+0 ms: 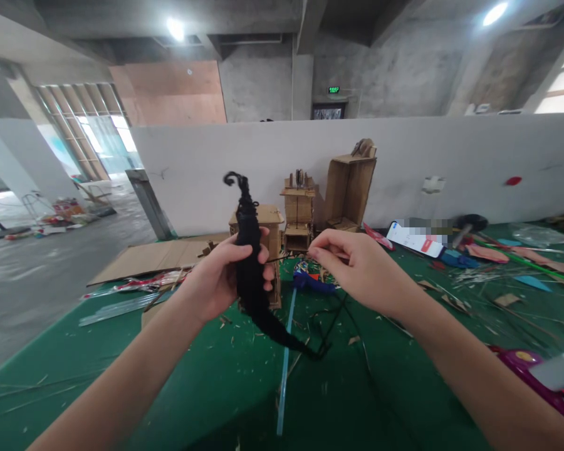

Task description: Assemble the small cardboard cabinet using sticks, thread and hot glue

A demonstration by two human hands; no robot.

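Observation:
A long, curved black piece point(249, 257), which looks wrapped or knitted in yarn, is gripped upright in my left hand point(223, 269), fingers and thumb closed round its middle. Its top ends in small curls, and its thin lower tail bends right toward the table. To its right, my right hand point(352, 263) is raised with thumb and forefinger pinched together. A thin dark strand runs from the black piece toward those fingertips, apparently held there. Below, dark strands point(336, 316) hang or lie over the green table point(207, 394).
Cardboard structures point(350, 188) stand against the white partition point(207, 150). A blue strip point(284, 376) and a blue item point(313, 282) lie in front. Rightward are a phone point(416, 239), scraps, thin sticks and a purple-handled tool point(526, 369). A cardboard sheet point(155, 260) lies left.

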